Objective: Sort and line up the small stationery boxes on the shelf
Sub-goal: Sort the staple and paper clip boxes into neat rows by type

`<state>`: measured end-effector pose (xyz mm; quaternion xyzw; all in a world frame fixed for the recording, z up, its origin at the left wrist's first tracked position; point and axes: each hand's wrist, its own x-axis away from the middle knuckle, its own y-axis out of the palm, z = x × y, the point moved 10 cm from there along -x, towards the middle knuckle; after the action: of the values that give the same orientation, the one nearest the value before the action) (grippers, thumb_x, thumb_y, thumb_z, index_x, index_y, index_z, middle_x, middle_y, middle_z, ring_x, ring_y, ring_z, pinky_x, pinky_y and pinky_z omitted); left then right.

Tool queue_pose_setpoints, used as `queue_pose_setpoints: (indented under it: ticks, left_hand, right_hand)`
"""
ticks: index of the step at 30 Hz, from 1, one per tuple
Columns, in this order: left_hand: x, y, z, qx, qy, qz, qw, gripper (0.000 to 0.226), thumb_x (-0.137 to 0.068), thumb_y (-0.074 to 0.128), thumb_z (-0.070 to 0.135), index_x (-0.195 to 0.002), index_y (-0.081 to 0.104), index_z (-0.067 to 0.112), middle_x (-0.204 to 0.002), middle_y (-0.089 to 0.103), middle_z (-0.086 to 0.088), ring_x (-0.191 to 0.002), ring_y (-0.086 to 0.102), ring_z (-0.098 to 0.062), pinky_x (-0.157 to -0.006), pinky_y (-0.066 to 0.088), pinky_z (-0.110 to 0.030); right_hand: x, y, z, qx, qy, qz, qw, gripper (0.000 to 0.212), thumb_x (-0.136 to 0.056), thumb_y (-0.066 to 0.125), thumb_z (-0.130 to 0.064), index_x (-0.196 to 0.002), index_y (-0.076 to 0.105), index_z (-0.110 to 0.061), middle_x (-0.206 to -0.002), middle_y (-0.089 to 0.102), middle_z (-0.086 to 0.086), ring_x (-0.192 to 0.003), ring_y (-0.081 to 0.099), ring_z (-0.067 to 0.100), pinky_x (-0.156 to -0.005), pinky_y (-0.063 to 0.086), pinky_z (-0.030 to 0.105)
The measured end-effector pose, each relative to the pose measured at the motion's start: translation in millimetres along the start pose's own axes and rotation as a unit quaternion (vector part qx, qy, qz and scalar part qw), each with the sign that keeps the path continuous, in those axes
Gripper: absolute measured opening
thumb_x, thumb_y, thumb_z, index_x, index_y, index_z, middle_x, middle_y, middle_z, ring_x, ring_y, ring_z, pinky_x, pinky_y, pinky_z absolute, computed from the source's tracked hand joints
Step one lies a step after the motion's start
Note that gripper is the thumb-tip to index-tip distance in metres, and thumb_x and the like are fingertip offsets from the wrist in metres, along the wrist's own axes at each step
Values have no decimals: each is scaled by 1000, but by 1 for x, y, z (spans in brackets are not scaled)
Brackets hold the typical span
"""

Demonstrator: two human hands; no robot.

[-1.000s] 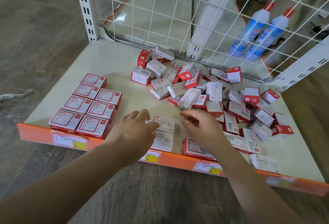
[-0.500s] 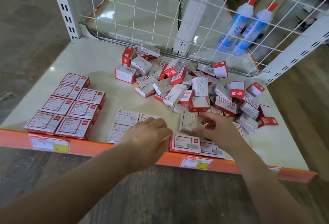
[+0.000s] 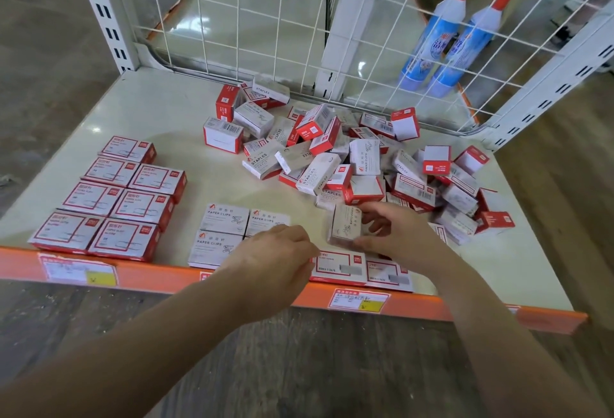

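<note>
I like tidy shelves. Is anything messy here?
Yes. The pile at the back right is a jumble, boxes tipped and stacked every way, unlike the neat red rows at the left. The price label on the front edge looks torn.

Bright, even light; glare on the shelf (image 3: 139,125); wide-angle bending at edges; slight softness throughout.

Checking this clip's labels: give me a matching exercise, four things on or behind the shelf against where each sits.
Things:
1. red-bordered boxes
2. PAPER CLIPS boxes
3. unsorted pile
4. blue bottles

Places:
A. behind the wire grid
B. shelf's back right
C. front left, two neat columns
D. front centre, beside the left hand

Pairs: 1-C, 2-D, 3-B, 4-A
</note>
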<state>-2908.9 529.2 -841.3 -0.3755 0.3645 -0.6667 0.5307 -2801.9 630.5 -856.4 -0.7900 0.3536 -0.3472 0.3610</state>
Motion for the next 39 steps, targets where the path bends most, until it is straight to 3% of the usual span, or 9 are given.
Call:
queue_pose_setpoints:
  ticks: [5,12,17,21,25,29,32,35,39]
  left_hand:
    - [3,-13,-21,31,-30,45,998,32,-97,37,31,-123,55,27,-126,50,11,-115,44,-8,-95,41,-26]
    - [13,-44,-53,99,-100,148,979,28,-93,49,22,-118,61,23,-118,57,9,-108,51,-9,-85,38,-19]
    - [26,-56,-72,124,-141,178,966,28,-94,48,25,-119,61,24,-121,57,9,-97,44,-1,-80,37,-17]
    - [34,-56,-85,167,-173,178,954,35,-94,48,33,-126,56,23,-126,57,7,-96,44,0,-81,36,-18]
    - [36,-47,-91,226,-183,140,947,39,-95,45,36,-131,52,23,-127,57,6,-101,46,-4,-76,44,-16]
    - [36,-44,-96,270,-182,129,937,31,-95,48,30,-121,60,19,-114,61,11,-81,53,4,-54,44,-4]
    - [37,-40,-98,304,-192,114,926,23,-94,51,28,-109,64,18,-103,51,25,-71,50,6,-51,47,-7]
    - [38,-38,-102,335,-210,113,912,13,-92,53,30,-95,64,22,-91,58,21,-70,56,-1,-52,50,-9]
    - [44,-39,-113,383,-256,152,875,8,-92,54,26,-90,61,22,-77,60,13,-66,58,-2,-42,41,-5]
  right_hand:
    - [5,-7,-6,-48,6,11,999,43,-78,72,-25,-117,53,-30,-102,56,-13,-90,52,2,-68,45,13]
    - [14,-17,-39,-70,-47,48,995,45,-77,73,-22,-112,50,-38,-94,51,-24,-87,50,-7,-71,43,12]
    - [18,-8,-74,-44,-110,33,992,50,-76,71,-21,-121,51,-32,-104,52,-12,-93,49,-1,-74,40,10]
    - [19,4,-100,-30,-157,5,987,55,-76,71,-20,-124,48,-34,-107,48,-13,-95,46,-5,-75,37,6]
    - [18,16,-118,-11,-190,-22,982,59,-76,69,-25,-130,47,-33,-103,43,-27,-96,47,-4,-82,42,18]
    - [19,23,-129,-1,-211,-35,977,59,-77,71,-18,-129,48,-34,-100,40,-34,-97,44,-12,-79,38,9]
    - [18,25,-129,7,-204,-44,978,60,-78,72,-18,-129,47,-38,-100,42,-34,-95,44,-13,-80,36,7]
    - [16,28,-124,-5,-183,-49,982,61,-81,69,-15,-131,45,-40,-112,50,-23,-100,46,-5,-84,38,12]
    - [13,32,-114,-69,-143,-35,987,60,-83,65,-15,-131,41,-42,-100,54,-21,-91,51,-1,-78,44,14]
